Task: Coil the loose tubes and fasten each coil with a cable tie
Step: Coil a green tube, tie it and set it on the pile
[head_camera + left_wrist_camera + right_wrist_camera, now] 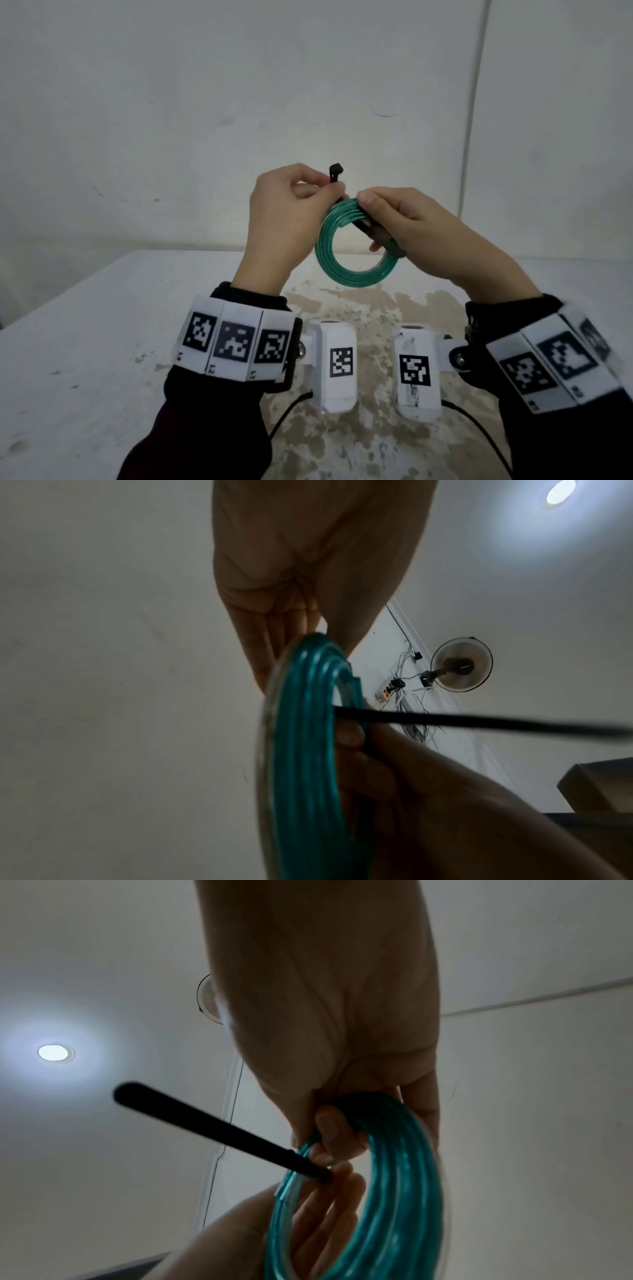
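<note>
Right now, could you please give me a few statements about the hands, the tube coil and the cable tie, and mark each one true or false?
1. The green tube coil is held up in the air above the table. True.
2. The black cable tie is already closed into a loop round the coil. False: its head end sticks up free above the left hand, and its tail pokes out loose through the coil.
3. The right hand holds the coil. True.
4. The coil lies flat on the table. False: both hands hold it raised.
5. The left hand hangs idle. False: it pinches the cable tie at the coil's top.
</note>
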`<state>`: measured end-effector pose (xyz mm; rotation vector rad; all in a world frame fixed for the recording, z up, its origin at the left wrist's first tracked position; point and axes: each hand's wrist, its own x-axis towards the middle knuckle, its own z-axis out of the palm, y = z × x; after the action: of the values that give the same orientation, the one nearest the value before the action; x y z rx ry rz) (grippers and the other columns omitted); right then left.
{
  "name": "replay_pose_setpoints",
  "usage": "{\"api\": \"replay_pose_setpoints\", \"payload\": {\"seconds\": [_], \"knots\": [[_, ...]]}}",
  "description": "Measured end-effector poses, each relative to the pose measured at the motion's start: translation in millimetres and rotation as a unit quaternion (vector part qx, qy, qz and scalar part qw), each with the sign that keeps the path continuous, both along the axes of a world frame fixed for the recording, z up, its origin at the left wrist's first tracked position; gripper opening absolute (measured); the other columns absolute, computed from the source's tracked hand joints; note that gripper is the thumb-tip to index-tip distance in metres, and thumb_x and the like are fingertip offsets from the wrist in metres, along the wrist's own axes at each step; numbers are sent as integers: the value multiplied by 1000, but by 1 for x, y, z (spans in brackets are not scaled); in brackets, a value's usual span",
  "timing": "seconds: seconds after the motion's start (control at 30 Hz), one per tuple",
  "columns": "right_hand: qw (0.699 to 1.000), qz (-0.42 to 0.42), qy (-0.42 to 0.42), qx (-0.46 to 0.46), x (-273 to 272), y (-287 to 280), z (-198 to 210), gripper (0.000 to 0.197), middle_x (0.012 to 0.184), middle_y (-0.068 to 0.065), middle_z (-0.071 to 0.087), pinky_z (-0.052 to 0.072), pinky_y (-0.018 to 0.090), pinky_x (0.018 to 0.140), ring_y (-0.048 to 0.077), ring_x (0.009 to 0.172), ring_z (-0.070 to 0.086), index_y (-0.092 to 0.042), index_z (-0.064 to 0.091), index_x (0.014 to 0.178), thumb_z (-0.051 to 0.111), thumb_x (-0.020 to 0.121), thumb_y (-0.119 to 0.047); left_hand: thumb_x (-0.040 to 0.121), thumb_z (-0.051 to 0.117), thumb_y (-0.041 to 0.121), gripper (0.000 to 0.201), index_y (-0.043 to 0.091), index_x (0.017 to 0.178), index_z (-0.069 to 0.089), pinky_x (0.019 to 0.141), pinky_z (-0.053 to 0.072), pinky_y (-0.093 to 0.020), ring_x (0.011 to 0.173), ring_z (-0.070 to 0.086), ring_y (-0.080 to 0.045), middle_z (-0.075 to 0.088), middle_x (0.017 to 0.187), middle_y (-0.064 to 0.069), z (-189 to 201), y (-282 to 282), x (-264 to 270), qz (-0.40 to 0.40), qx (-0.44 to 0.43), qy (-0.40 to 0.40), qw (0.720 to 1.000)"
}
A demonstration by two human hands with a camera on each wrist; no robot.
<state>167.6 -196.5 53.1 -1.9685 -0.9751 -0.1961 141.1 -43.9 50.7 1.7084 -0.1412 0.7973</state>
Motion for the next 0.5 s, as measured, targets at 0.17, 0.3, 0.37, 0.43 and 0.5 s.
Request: {"api": "replay_pose_setpoints", "payload": {"seconds": [0.17,0.3,0.37,0.43,0.5], "knots": [[999,-33,-41,-4,4,-1,-2,39,50,-20,47,37,8,54,-2,50,44,-17,47,66,35,102,-26,94,59,26,28,0,85,63,66,60,-39,54,66,-20,67,66,-11,-1,-4,-1,-43,17,61,997],[993,-66,-87,-40,8,0,-6,39,56,-12,48,39,21,58,3,55,44,-21,47,66,35,102,-34,95,56,21,33,-11,98,60,61,58,-28,58,65,-22,68,73,-16,2,-3,-5,-128,-6,108,986],[989,-86,-114,-46,8,1,-8,40,57,-9,46,33,20,55,6,55,42,-23,45,65,35,102,-36,96,54,20,35,-14,102,58,60,57,-28,54,62,-19,66,74,-16,3,-3,-6,-149,0,114,982],[986,-96,-132,-44,6,3,-7,40,57,-7,46,32,19,55,6,56,43,-20,48,67,34,102,-35,98,50,20,36,-15,106,54,58,55,-31,45,55,-16,61,75,-17,2,-4,-6,-163,7,113,980],[985,-102,-132,-47,6,4,-6,41,59,-6,48,37,23,59,8,58,44,-13,54,73,34,102,-34,99,47,20,35,-14,104,51,53,50,-31,37,43,-12,57,75,-19,1,-5,-6,-171,15,104,980]]}}
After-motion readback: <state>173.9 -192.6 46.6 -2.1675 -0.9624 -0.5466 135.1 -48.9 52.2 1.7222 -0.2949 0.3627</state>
